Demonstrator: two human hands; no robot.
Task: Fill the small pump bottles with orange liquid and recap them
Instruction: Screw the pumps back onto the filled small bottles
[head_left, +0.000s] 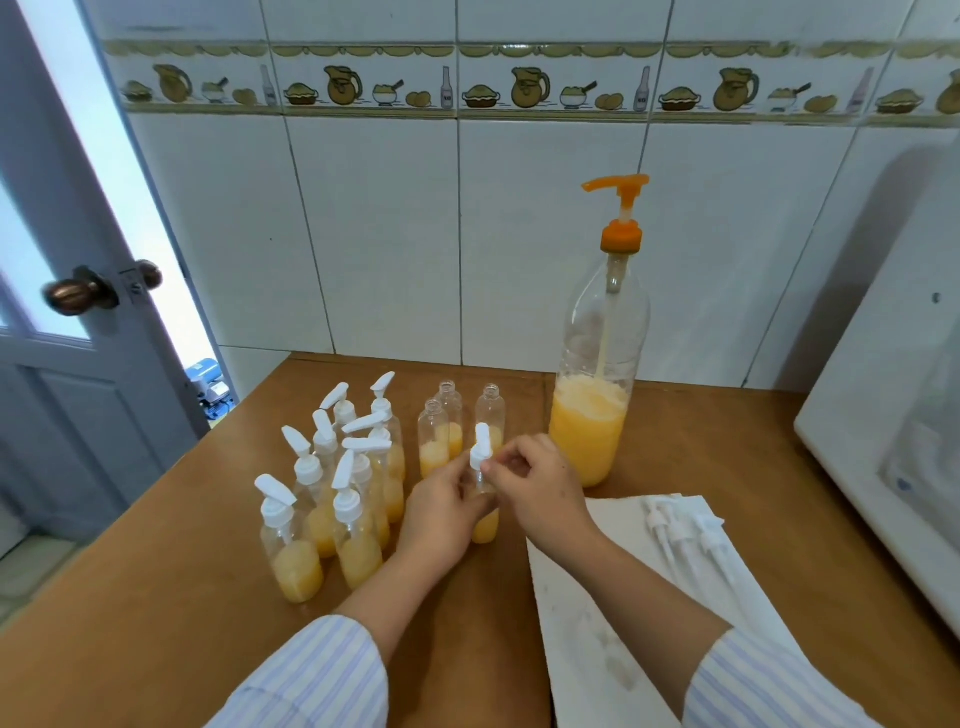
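Observation:
A small clear bottle (485, 525) with orange liquid at its bottom stands mid-table. My left hand (441, 512) grips its body. My right hand (535, 480) pinches the white pump cap (480, 452) seated on its neck. Three uncapped small bottles (434, 441) holding a little orange liquid stand just behind. To the left is a cluster of several capped, filled pump bottles (332, 499). A tall clear bottle (595, 374) with an orange pump, about a third full of orange liquid, stands behind my right hand.
Loose white pump caps (680, 535) lie on a white sheet (613, 623) at the right. A white appliance (893, 426) occupies the table's right side. The tiled wall is close behind; a door with a knob (78, 293) is at the left, past the table edge.

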